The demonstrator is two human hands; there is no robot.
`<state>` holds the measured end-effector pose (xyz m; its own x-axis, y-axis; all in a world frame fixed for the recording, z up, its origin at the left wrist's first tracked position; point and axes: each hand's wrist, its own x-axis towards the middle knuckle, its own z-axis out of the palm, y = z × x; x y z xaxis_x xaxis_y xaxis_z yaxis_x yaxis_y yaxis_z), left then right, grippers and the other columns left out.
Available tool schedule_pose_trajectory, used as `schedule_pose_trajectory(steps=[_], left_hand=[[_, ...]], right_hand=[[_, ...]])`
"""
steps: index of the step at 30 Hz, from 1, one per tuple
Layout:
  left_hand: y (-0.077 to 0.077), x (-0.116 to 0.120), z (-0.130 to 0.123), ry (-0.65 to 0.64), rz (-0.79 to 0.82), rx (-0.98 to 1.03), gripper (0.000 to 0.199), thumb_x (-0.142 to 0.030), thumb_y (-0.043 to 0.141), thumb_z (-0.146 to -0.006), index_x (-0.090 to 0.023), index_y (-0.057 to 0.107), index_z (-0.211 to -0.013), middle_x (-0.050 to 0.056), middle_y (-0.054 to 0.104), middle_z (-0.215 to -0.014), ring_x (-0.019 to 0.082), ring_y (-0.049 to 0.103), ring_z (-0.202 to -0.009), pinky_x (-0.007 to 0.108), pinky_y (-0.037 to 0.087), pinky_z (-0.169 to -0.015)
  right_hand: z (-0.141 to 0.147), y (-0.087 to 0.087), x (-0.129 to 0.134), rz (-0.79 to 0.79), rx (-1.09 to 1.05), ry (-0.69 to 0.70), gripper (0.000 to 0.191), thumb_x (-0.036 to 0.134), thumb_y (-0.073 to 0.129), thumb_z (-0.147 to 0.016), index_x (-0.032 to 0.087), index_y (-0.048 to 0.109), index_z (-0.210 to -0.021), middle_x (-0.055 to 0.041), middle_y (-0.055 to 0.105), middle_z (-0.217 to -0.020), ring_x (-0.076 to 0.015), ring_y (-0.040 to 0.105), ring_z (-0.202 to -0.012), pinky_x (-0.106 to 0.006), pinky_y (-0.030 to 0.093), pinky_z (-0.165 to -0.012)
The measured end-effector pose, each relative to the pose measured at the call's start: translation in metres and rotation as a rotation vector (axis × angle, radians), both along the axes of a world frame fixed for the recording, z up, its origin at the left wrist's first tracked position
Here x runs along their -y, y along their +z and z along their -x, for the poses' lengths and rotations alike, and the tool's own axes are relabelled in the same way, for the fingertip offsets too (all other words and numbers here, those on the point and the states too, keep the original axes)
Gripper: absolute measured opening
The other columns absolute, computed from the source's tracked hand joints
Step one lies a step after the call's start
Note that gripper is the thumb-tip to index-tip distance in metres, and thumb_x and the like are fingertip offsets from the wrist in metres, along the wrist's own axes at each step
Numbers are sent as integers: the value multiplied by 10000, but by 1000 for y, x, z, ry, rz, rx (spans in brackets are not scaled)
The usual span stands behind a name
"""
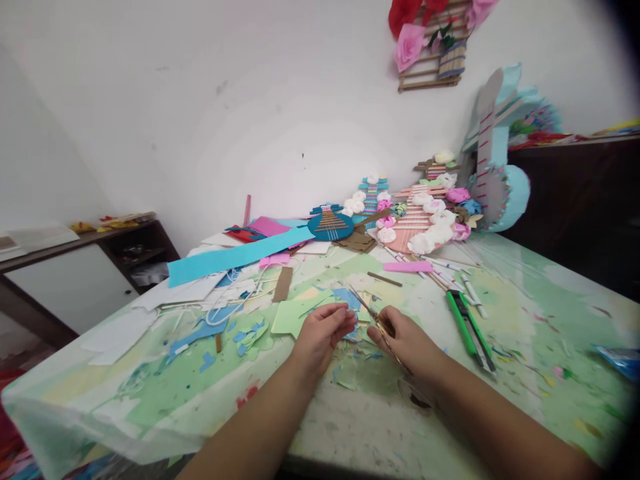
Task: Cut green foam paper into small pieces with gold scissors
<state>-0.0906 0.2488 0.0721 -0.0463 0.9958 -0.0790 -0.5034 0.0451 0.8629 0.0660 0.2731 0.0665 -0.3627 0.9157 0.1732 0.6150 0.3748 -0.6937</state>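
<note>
Telling me re the scissors (369, 309), pls: where?

In the R hand (407, 343), above the desk (350, 413), tips angled away & L. Fingers curled shut round the handles.

And the L hand (325, 333)?

Part-curled, thumb near fingertips, just L of the scissors. Can't tell if it's got hold of anything.

What's nearby?

Green card (290, 319) L of the L hand, partly behind it; blue scraps (345, 295) just beyond, b/w the hands. Cutter (470, 330), green, R of the R hand, lying flat w/ pens (473, 293) beyond.

Further out?

Pink strip (407, 267) past the scissors, cord (214, 320) in loops on the L, long blue strip (240, 254) up to a teal lute shape (330, 227). Paper flowers (435, 223) back R, near the wall (225, 120).
</note>
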Motion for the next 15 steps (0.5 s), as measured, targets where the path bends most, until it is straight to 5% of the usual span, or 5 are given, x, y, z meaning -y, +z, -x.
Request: schedule_pose_trajectory(steps=[4,9,15], left_hand=[[-1,-2,-2,6,-18,-19,271,-198,658,-542,-136,580,-795,34,617,-738,99,568,-661,245,427,-701],[-8,-7,1,174,-4,-201,212,-273,629,-574,-149,583,-740,-5,567,-668,64,511,-605,202,407,-605],[-9,-6,2,74,-6,-184,311,-261,646,-556,-146,539,-824,-1,578,-637,84,535,-590,231,411,-633]], right_hand=[[2,-1,2,22,16,76,296,481,449,-668,191,391,-676,28,439,-601,-98,366,-530,-219,265,-470],[1,3,3,-41,63,39,297,490,424,-683,195,389,-696,24,427,-607,-108,374,-547,-222,257,-478],[-1,4,4,-91,188,42,263,442,488,-656,198,404,-708,1,480,-656,-116,395,-573,-221,225,-483]])
